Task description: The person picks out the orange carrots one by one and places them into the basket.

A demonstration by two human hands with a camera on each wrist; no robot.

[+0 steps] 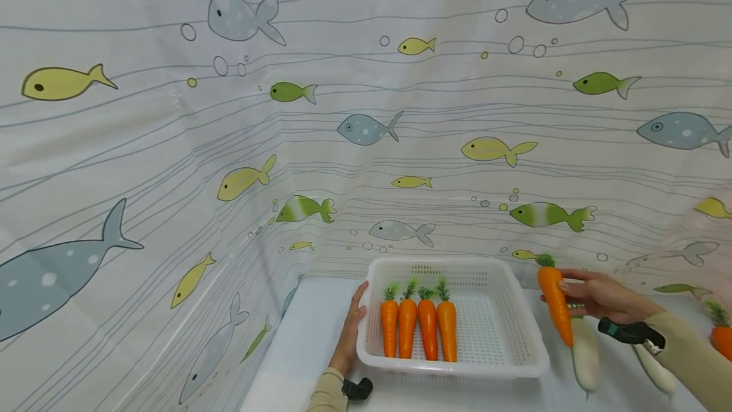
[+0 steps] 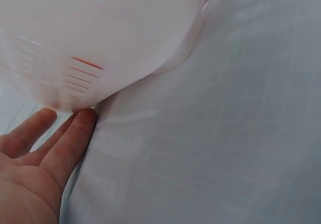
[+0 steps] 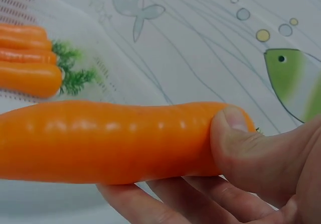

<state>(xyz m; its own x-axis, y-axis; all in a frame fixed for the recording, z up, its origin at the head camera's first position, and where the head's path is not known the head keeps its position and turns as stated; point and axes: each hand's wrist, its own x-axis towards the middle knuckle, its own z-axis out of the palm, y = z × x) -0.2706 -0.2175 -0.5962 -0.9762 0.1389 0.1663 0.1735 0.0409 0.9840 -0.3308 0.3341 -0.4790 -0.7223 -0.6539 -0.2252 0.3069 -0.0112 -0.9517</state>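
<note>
My right hand (image 1: 606,296) pinches an orange carrot (image 1: 553,297) between thumb and fingers, just right of the white basket (image 1: 497,370). The carrot tilts, its green top upward and its tip down. Up close in the right wrist view, the thumb (image 3: 235,138) presses near the leafy end and the fingers lie underneath. My left hand (image 1: 347,336) touches the basket's left side with extended fingers, also seen against the slotted wall in the left wrist view. Several carrots (image 1: 427,329) lie side by side in the left half of the basket, green tops toward the far wall.
A white radish (image 1: 586,358) lies right of the basket, below the held carrot. Another radish (image 1: 654,370) is partly covered by the right forearm. One more carrot (image 1: 722,341) shows at the right edge. A fish-patterned curtain (image 1: 446,208) stands behind and left of the white table (image 1: 303,329).
</note>
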